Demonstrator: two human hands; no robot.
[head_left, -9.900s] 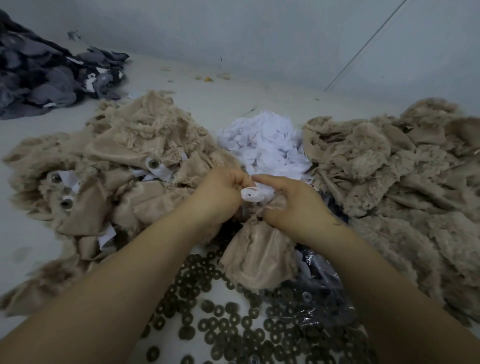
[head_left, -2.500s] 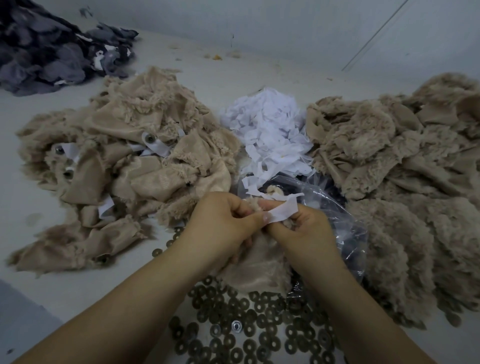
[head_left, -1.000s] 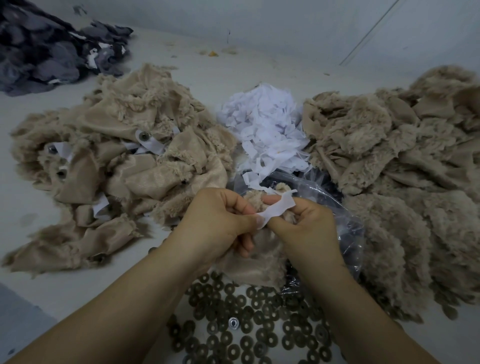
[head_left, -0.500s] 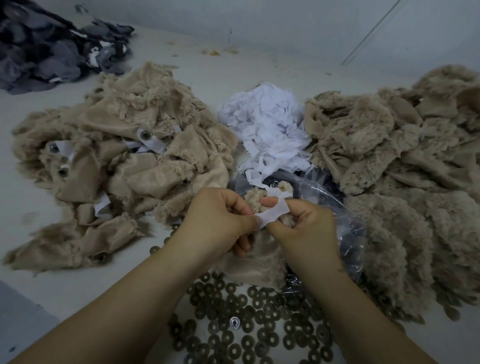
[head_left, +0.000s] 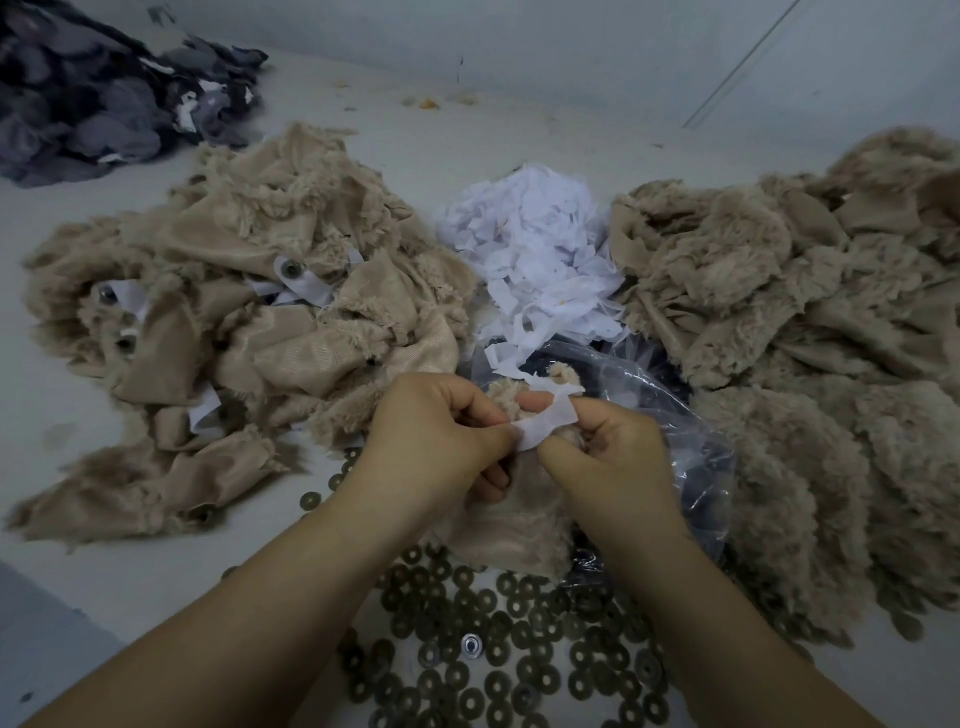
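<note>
My left hand (head_left: 436, 441) and my right hand (head_left: 613, 462) meet at the centre over a beige plush fabric piece (head_left: 509, 530) that hangs down between them. Both hands pinch a small white fabric strip (head_left: 548, 423) lying across the top of that piece. My left thumb and fingers grip the strip's left end, and my right fingers curl round its right end and the fur behind it. What lies under the strip is hidden by my fingers.
Beige plush pieces with white strips and metal studs are heaped at left (head_left: 260, 322), and a plain beige plush heap lies at right (head_left: 779, 332). White strips (head_left: 535, 260) are piled behind. A clear plastic bag (head_left: 691, 467), dark washers (head_left: 493, 660) and a grey fabric pile (head_left: 93, 93) surround them.
Over the last second my hands have stayed in the same place, and the white strip has shifted slightly between my fingers. Ten seconds ago the strip was rolled over the piece.
</note>
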